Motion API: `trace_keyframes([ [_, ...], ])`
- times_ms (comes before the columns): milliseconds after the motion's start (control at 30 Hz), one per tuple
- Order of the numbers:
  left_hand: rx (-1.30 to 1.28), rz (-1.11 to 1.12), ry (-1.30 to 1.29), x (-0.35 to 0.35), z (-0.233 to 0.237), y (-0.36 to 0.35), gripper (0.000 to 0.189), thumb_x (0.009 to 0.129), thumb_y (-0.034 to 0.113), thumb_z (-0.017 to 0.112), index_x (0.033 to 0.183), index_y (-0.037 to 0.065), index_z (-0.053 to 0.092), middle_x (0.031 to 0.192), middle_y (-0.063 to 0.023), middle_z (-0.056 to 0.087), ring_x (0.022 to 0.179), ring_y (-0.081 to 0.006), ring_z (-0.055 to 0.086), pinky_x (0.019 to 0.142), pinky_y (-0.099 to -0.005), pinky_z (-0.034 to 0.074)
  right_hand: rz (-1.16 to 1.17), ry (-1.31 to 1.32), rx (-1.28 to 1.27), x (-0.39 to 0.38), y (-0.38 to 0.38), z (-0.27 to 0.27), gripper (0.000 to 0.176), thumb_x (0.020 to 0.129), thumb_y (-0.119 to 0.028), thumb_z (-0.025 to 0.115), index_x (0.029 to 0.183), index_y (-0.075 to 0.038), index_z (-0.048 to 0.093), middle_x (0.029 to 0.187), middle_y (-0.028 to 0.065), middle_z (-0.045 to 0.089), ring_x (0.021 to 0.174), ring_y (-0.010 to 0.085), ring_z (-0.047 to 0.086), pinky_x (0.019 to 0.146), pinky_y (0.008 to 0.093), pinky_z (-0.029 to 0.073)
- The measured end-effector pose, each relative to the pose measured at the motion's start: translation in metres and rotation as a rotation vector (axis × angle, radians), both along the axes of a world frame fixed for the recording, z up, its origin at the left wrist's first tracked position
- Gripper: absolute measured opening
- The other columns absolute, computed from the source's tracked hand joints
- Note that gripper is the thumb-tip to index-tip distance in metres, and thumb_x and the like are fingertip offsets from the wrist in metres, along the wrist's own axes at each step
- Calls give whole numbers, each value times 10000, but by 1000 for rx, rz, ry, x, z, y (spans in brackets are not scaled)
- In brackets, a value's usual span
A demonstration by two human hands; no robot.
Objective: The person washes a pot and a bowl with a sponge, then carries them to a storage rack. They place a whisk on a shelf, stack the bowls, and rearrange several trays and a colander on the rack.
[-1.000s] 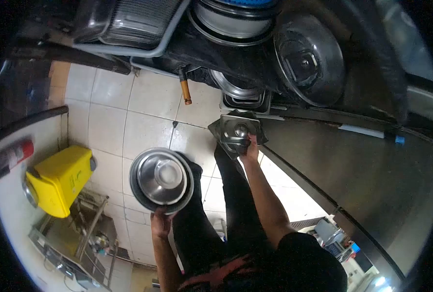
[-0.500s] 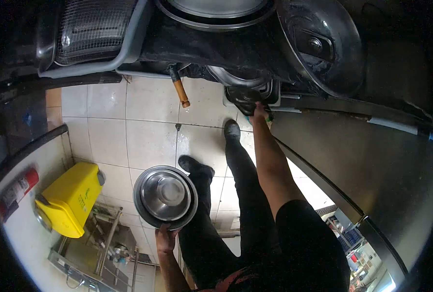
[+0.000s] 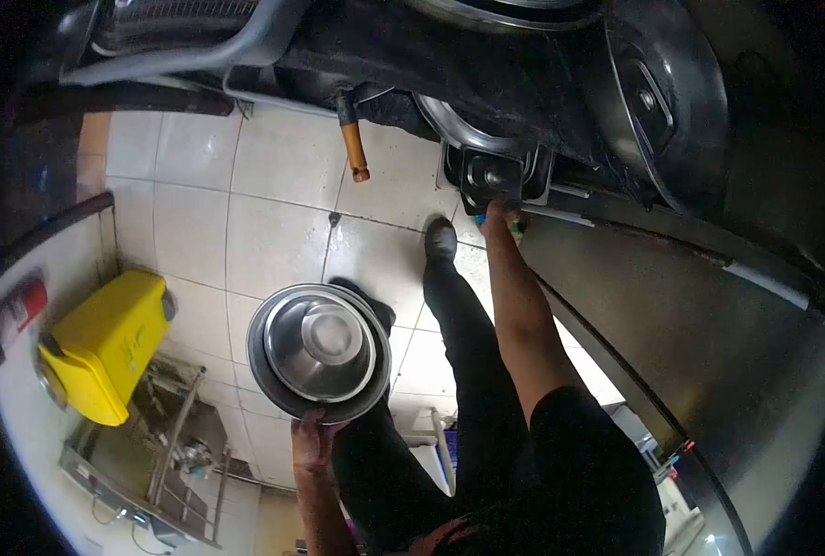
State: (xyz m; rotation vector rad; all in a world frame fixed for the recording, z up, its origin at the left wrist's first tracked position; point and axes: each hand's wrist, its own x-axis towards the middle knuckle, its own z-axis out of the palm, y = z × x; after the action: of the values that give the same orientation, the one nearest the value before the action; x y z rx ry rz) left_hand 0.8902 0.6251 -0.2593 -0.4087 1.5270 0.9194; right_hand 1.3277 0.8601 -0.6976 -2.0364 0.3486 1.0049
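Your nested round steel bowls face upward at your left. Your dark rectangular metal lid is farther forward, right, details blurred.

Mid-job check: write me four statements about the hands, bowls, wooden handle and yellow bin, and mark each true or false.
1. The left hand holds nested metal bowls. True.
2. The right hand is empty. False: it holds a dark rectangular metal piece.
3. The yellow bin is on the picture's left side. True.
4. The wooden handle touches the bowls. False: it is well apart from them.
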Motion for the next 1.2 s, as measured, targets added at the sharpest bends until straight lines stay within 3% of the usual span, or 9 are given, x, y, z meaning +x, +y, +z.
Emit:
trace_keyframes([
  [233, -3, 103, 21, 18, -4, -13, 449, 818, 21, 546, 1253, -59, 469, 1117, -193, 617, 873, -324, 690, 715, -442, 639, 1373, -1379, -48, -80, 54, 166, 669, 823, -408, 685, 1386, -151, 432, 1396, 270, 377, 1223, 488, 422, 967, 585, 425],
  [333, -89, -32, -73, 9, -22, -58, 481, 921, 166, 536, 1340, -32, 405, 1248, -184, 548, 1043, -308, 628, 852, -464, 591, 1945, -1016, -151, -40, 50, 133, 704, 865, -447, 617, 1440, -119, 380, 1436, 302, 325, 1272, 556, 341, 1078, 592, 308],
  [467, -14, 121, -32, 19, -24, -64, 352, 947, 116, 483, 1260, -43, 456, 1174, -175, 590, 1018, -299, 636, 812, -458, 596, 2045, -1127, -191, -28, 44, 123, 668, 883, -466, 585, 1425, -119, 406, 1470, 276, 317, 1303, 541, 321, 1053, 581, 339],
  [567, -135, 187, -23, 17, -33, -83, 453, 824, -3, 509, 1267, -70, 446, 1147, -191, 588, 958, -331, 657, 769, -474, 613, 2043, -1257, 89, -22, 68, 118, 593, 898, -446, 581, 1352, -80, 474, 1406, 287, 418, 1201, 519, 468, 953, 578, 424],
  [633, -118, 90, 5, 10, -42, -111, 440, 827, 0, 505, 1256, -80, 446, 1137, -189, 588, 955, -319, 655, 775, -453, 612, 1858, -860, -403, -35, 102, 128, 551, 897, -431, 602, 1270, -35, 517, 1302, 295, 520, 1028, 496, 598, 834, 543, 494],
  [700, -150, 107, 21, 13, -41, -105, 416, 834, 0, 494, 1236, -93, 447, 1121, -193, 586, 959, -304, 652, 789, -413, 611, 1723, -1004, -264, -21, 117, 93, 546, 908, -451, 582, 1231, -14, 529, 1178, 262, 611, 845, 489, 652, 750, 543, 518],
  [800, -196, 273, 12, 13, -29, -66, 400, 842, -6, 480, 1230, -96, 446, 1121, -200, 581, 962, -304, 652, 799, -404, 611, 519, -775, -232, -25, 150, 61, 528, 910, -441, 582, 1239, -31, 523, 1217, 225, 585, 934, 411, 650, 728, 508, 526],
  [967, -186, 354, 29, 16, -48, -89, 428, 854, -7, 470, 1271, -82, 409, 1170, -210, 561, 943, -328, 658, 751, -425, 635, 445, -456, -217, -4, 171, 61, 497, 898, -419, 595, 1195, -23, 558, 1188, 221, 604, 953, 391, 647, 762, 500, 520],
  [1200, -135, 363, 20, 16, -53, -88, 503, 873, 30, 502, 1345, -60, 353, 1225, -223, 537, 1033, -357, 629, 782, -475, 623, 549, -848, -272, 16, 166, 60, 455, 881, -389, 614, 1135, -12, 607, 1148, 216, 629, 979, 364, 645, 809, 487, 510],
])
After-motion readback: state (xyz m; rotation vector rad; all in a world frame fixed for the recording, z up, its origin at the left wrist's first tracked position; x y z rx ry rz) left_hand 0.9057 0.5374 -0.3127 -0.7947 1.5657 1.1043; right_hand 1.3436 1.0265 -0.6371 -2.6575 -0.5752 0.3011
